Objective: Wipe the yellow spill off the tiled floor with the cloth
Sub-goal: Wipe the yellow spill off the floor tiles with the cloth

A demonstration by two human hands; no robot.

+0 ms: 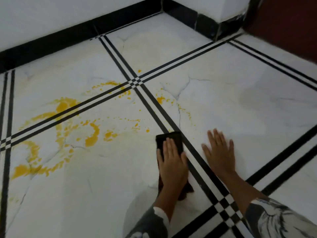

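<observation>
A yellow spill (92, 138) is spread in smears and drops over the white marble tiled floor (96, 186), mostly on the left half, with a few drops (160, 99) past the black double stripe. A dark cloth (169, 140) lies flat on the floor just right of the spill. My left hand (172, 162) presses flat on the cloth, fingers pointing away from me. Part of the cloth sticks out beyond the fingertips and under the wrist. My right hand (218, 152) rests flat on bare tile to the right, fingers spread, holding nothing.
Black double stripes (193, 152) cross the floor in a grid. A black skirting (85, 30) runs along the white wall at the back, with a wall corner (221, 26) at the upper right. A dark red surface (283, 28) fills the far right.
</observation>
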